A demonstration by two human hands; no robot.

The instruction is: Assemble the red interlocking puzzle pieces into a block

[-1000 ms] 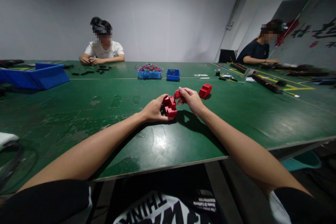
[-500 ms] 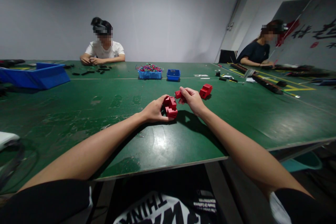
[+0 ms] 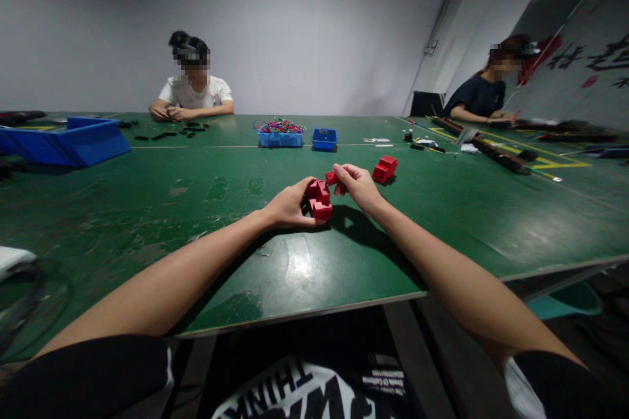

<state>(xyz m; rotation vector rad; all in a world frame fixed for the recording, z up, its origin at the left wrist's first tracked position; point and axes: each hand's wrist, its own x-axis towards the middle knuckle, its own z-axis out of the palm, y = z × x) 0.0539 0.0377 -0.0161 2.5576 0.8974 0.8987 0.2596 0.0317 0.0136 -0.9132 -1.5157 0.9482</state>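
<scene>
My left hand (image 3: 291, 205) grips a red notched block (image 3: 320, 201) between thumb and fingers, low over the green table. The block has stepped cut-outs on its upper side. My right hand (image 3: 358, 186) pinches a small red piece (image 3: 331, 177) at the block's far right corner; whether the two touch I cannot tell. Another red block (image 3: 385, 169), with a sloped notch, lies on the table just beyond my right hand.
A blue bin heaped with small colourful parts (image 3: 280, 137) and a smaller blue bin (image 3: 325, 139) stand ahead. At left is a large blue tray (image 3: 73, 143). Two people sit across the table (image 3: 236, 255). Black pieces (image 3: 164, 135) lie near one; dark strips (image 3: 501, 158) lie at right.
My right hand has shifted slightly left, bringing the small red piece nearer the notched block. My left hand and its block have hardly moved.
</scene>
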